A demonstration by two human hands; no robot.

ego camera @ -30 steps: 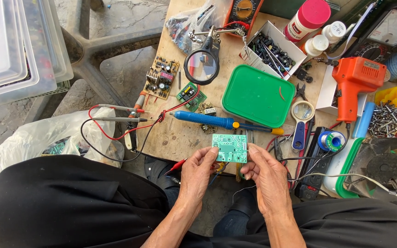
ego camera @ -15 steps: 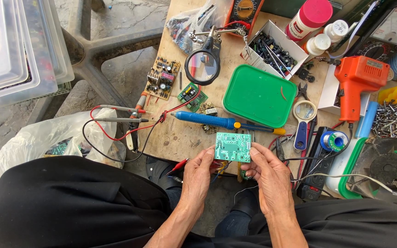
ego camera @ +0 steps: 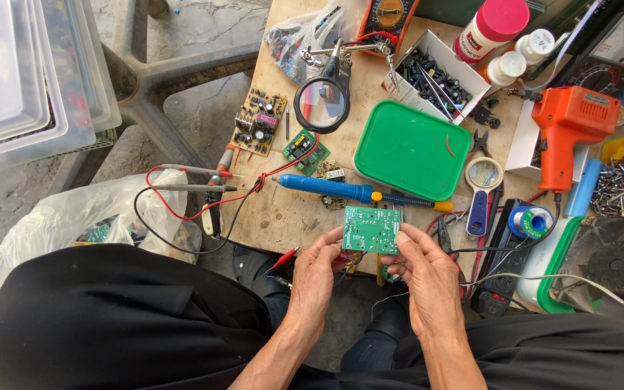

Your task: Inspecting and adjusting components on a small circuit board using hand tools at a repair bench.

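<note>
Over the near edge of the wooden bench (ego camera: 283,217), the left hand (ego camera: 315,271) and right hand (ego camera: 427,278) pinch a green circuit board (ego camera: 371,230) by its sides, solder face up for viewing; the blue soldering tool (ego camera: 334,189) lies just beyond.

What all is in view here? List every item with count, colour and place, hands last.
circuit board: 1, green, held at the bench's near edge
soldering tool: 1, blue, beyond the board
lid: 1, green, bench middle
magnifier on stand: 1, black, left of lid
heat gun: 1, orange, right
solder spool: 1, right of board
probe leads: 2, red and black, left edge
plastic bag: 1, clear, left
left hand: grips board's left edge
right hand: grips board's right edge
</note>
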